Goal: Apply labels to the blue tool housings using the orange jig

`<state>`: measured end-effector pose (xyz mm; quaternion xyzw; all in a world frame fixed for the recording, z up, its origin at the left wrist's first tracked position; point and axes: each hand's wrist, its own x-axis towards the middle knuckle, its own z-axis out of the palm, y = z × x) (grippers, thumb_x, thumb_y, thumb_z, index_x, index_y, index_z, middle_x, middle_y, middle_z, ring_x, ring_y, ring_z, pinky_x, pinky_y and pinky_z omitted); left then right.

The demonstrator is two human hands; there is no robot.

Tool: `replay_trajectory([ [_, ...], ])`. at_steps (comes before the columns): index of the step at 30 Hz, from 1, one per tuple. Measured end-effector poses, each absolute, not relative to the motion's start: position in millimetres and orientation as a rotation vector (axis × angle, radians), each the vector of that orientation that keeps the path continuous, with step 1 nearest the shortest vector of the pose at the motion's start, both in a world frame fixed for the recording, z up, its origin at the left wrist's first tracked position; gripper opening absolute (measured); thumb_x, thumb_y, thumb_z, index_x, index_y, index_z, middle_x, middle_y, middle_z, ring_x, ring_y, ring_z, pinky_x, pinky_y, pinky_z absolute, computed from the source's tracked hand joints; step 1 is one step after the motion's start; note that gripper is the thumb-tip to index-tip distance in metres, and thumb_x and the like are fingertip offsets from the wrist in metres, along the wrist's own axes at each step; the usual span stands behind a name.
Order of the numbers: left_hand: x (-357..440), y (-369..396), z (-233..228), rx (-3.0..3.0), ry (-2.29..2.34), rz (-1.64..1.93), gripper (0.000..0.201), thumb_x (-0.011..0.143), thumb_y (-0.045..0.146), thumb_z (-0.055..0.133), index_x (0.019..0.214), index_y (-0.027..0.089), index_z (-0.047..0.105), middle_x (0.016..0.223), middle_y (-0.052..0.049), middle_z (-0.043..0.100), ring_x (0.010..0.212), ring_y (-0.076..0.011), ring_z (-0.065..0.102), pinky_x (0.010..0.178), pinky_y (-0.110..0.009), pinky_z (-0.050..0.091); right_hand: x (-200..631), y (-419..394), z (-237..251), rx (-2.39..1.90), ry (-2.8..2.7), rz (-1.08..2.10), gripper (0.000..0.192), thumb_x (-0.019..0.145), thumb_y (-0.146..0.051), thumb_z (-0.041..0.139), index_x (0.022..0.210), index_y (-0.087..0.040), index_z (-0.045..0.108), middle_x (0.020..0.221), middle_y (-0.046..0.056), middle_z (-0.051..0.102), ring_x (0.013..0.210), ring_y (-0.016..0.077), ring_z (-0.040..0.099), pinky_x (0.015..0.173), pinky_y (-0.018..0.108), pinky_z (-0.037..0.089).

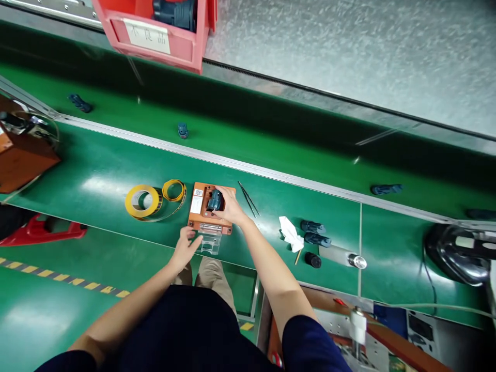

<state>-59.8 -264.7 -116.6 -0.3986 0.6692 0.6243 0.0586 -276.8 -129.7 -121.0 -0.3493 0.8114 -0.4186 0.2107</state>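
Right hand [229, 205] closed around dark blue part [215, 200] seated on orange fixture [201, 214] at bench's near edge, left hand [186, 248] fingers loosely open, touching clear block [211, 243], yellow tape rolls [143, 201] left of fixture, tweezers [248, 199] right.

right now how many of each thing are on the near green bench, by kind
dark blue parts: 4 (one in the jig, three loose)
yellow tape rolls: 2
orange jig: 1
tweezers: 1
white cloth: 1
metal cylinder: 1
total: 10
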Motion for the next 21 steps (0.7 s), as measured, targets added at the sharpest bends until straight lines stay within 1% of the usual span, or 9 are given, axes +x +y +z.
replay_trajectory([
  [2, -50, -261, -128, -1.066, 1.895, 1.932, 0.060, 0.070, 0.047, 0.078, 0.112, 0.021, 0.044, 0.092, -0.008, 0.068, 0.091, -0.0250, 0.070, 0.084, -0.043, 0.055, -281, -130, -128, -1.006, 2.231, -1.138, 0.093, 0.069, -0.024, 0.078, 0.152, -0.020, 0.036, 0.151, 0.013, 0.046, 0.142, 0.0315, 0.036, 0.120, 0.054, 0.030],
  [4, -44, -258, -131, -0.974, 1.804, 1.968, 0.061, 0.072, 0.047, 0.076, 0.114, 0.022, 0.039, 0.082, -0.003, 0.068, 0.081, -0.0219, 0.070, 0.080, -0.040, 0.056, -281, -128, -131, -1.021, 2.217, -1.114, 0.093, 0.072, -0.026, 0.078, 0.154, -0.022, 0.034, 0.153, 0.012, 0.044, 0.144, 0.0310, 0.033, 0.121, 0.054, 0.028],
  [8, -37, -266, -109, -0.870, 1.736, 2.013, 0.063, 0.080, 0.044, 0.073, 0.125, 0.024, 0.033, 0.081, 0.001, 0.069, 0.076, -0.0187, 0.070, 0.080, -0.038, 0.056, -270, -127, -135, -1.064, 2.249, -0.990, 0.099, 0.076, -0.050, 0.078, 0.157, -0.021, 0.031, 0.163, 0.013, 0.031, 0.151, 0.0356, 0.020, 0.123, 0.058, 0.021],
  [11, -40, -278, -79, -0.815, 1.674, 2.086, 0.052, 0.086, 0.045, 0.070, 0.126, 0.024, 0.045, 0.085, -0.001, 0.071, 0.079, -0.0183, 0.070, 0.085, -0.037, 0.056, -259, -130, -137, -1.099, 2.340, -0.902, 0.089, 0.087, -0.061, 0.062, 0.159, -0.021, 0.027, 0.167, 0.012, 0.021, 0.155, 0.0342, 0.009, 0.124, 0.058, 0.017],
  [13, -52, -285, -62, -0.838, 1.560, 2.168, 0.045, 0.089, 0.053, 0.064, 0.120, 0.021, 0.056, 0.095, -0.007, 0.073, 0.089, -0.0210, 0.071, 0.089, -0.039, 0.056, -253, -128, -141, -1.061, 2.443, -0.923, 0.072, 0.097, -0.056, 0.048, 0.158, -0.022, 0.030, 0.166, 0.010, 0.026, 0.154, 0.0302, 0.013, 0.124, 0.054, 0.019],
  [14, -61, -287, -55, -0.848, 1.476, 2.221, 0.048, 0.091, 0.057, 0.060, 0.119, 0.019, 0.059, 0.099, -0.010, 0.073, 0.094, -0.0227, 0.071, 0.090, -0.040, 0.056, -252, -125, -144, -0.976, 2.548, -0.930, 0.064, 0.100, -0.053, 0.044, 0.156, -0.022, 0.035, 0.163, 0.009, 0.032, 0.153, 0.0283, 0.018, 0.124, 0.052, 0.021],
  [16, -85, -289, -48, -0.841, 1.299, 2.336, 0.056, 0.092, 0.063, 0.054, 0.126, 0.019, 0.058, 0.107, -0.013, 0.073, 0.099, -0.0253, 0.071, 0.089, -0.042, 0.057, -253, -113, -153, -0.650, 2.823, -0.905, 0.054, 0.102, -0.046, 0.038, 0.149, -0.021, 0.045, 0.154, 0.011, 0.045, 0.146, 0.0273, 0.030, 0.121, 0.049, 0.026],
  [19, -128, -288, -49, -0.846, 1.213, 2.375, 0.057, 0.091, 0.060, 0.059, 0.130, 0.019, 0.054, 0.109, -0.014, 0.072, 0.096, -0.0249, 0.071, 0.084, -0.042, 0.059, -260, -89, -171, -0.140, 3.075, -0.814, 0.052, 0.099, -0.041, 0.040, 0.140, -0.011, 0.053, 0.142, 0.022, 0.050, 0.133, 0.0342, 0.037, 0.112, 0.055, 0.032],
  [21, -151, -287, -53, -0.887, 1.281, 2.273, 0.054, 0.088, 0.055, 0.066, 0.124, 0.015, 0.057, 0.106, -0.015, 0.072, 0.092, -0.0240, 0.072, 0.084, -0.041, 0.058, -263, -76, -185, -0.023, 3.102, -0.797, 0.052, 0.096, -0.039, 0.046, 0.136, -0.008, 0.055, 0.136, 0.026, 0.050, 0.126, 0.0383, 0.038, 0.104, 0.059, 0.034],
])
